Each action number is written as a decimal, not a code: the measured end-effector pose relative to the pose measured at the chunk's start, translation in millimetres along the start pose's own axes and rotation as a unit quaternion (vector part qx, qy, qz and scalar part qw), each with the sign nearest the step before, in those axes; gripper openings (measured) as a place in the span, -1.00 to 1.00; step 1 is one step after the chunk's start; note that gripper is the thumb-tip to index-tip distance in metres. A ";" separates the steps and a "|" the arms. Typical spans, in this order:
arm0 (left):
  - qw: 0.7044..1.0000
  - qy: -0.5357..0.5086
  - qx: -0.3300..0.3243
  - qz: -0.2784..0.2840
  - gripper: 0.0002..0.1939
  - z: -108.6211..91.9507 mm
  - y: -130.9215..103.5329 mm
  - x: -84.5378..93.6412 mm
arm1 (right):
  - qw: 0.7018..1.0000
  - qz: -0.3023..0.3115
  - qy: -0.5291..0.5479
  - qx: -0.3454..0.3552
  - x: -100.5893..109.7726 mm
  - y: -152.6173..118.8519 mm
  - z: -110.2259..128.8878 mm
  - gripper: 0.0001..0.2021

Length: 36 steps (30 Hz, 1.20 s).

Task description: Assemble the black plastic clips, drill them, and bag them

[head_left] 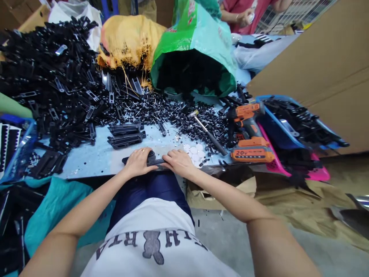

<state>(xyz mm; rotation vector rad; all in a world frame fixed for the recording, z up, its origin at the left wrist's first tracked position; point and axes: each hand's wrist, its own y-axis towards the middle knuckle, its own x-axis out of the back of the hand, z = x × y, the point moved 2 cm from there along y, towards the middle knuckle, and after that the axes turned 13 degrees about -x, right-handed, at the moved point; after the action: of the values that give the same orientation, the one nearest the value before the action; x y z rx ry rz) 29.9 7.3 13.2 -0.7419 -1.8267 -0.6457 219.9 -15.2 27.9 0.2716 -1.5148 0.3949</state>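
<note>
The person ahead of me works close in at the counter, both hands brought together over a long black part at its near edge. The left hand has its grip closed round the part, thumb on the near side; the right hand grips farther along, though I cannot make out its thumb. Holding it in two places probably keeps it from turning. Just beyond, similar black pieces lie stacked side by side, perhaps to keep them apart from the loose heap at the left. The hammer and orange drill rest toward the right hand, presumably for easy reach, with white discs just beside that hand.
</note>
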 end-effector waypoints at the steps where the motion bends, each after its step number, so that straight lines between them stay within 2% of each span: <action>1: 1.000 -0.006 -0.001 -0.009 -0.41 0.3 -1.3 -0.6 | 1.000 -0.010 -0.003 -0.002 3.9 0.2 2.5 -0.59; 4: 0.999 -0.016 -0.001 -0.038 -0.51 2.0 -5.6 -2.2 | 0.999 -0.033 -0.016 0.001 17.2 2.5 7.4 -0.61; 7: 0.998 -0.015 0.008 -0.055 -0.49 2.5 -9.6 -3.2 | 0.998 -0.041 -0.025 0.038 25.1 6.8 5.2 -0.62; 11: 1.000 -0.010 -0.013 0.002 -0.44 -0.9 -1.5 -2.4 | 0.998 -0.025 -0.001 0.054 12.2 9.9 -10.5 -0.60; 14: 0.999 0.016 -0.039 -0.008 -0.53 3.5 31.9 4.6 | 0.998 -0.036 0.039 0.030 -8.2 5.2 -25.1 -0.60; 15: 0.999 0.040 -0.024 -0.027 -0.60 8.9 49.0 8.0 | 0.998 -0.044 0.051 0.019 -14.4 2.0 -29.3 -0.60; 17: 0.992 0.105 0.045 -0.054 -0.70 25.3 87.0 14.3 | 0.996 -0.052 0.066 -0.003 -23.0 -5.1 -36.1 -0.62; 18: 0.988 0.130 0.070 -0.049 -0.71 34.0 105.8 16.0 | 0.996 -0.051 0.069 -0.013 -25.1 -8.1 -38.8 -0.62; 20: 0.986 0.149 0.072 -0.015 -0.71 48.1 136.8 15.6 | 0.996 -0.043 0.072 -0.040 -24.3 -9.4 -44.3 -0.63; 22: 0.988 0.146 0.049 0.009 -0.72 55.6 152.6 12.1 | 0.993 -0.047 0.060 -0.092 -18.6 -1.4 -51.8 -0.64; 24: 0.989 0.146 0.029 0.014 -0.72 56.8 152.2 7.9 | 0.983 -0.067 0.024 -0.171 -11.5 15.6 -62.2 -0.67; 26: 0.988 0.154 0.013 0.017 -0.71 54.1 141.3 5.1 | 0.972 -0.068 -0.022 -0.225 -7.1 36.9 -72.1 -0.72; 30: 0.985 0.163 -0.034 0.038 -0.75 45.2 119.5 6.9 | 0.974 -0.035 -0.077 -0.209 -8.4 67.0 -80.0 -0.78; 33: 0.985 0.161 -0.049 0.041 -0.76 39.0 112.5 14.6 | 0.974 -0.036 -0.085 -0.208 -10.2 65.9 -79.8 -0.77; 36: 0.991 0.130 -0.037 0.004 -0.75 35.3 94.3 25.7 | 0.973 -0.040 -0.036 -0.222 -8.8 51.4 -78.5 -0.77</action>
<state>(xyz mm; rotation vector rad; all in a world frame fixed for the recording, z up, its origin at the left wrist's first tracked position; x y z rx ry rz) 70.7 100.5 34.1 -0.6792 -1.5677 -0.7712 269.9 63.1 12.0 -0.0070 -1.6140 -0.0254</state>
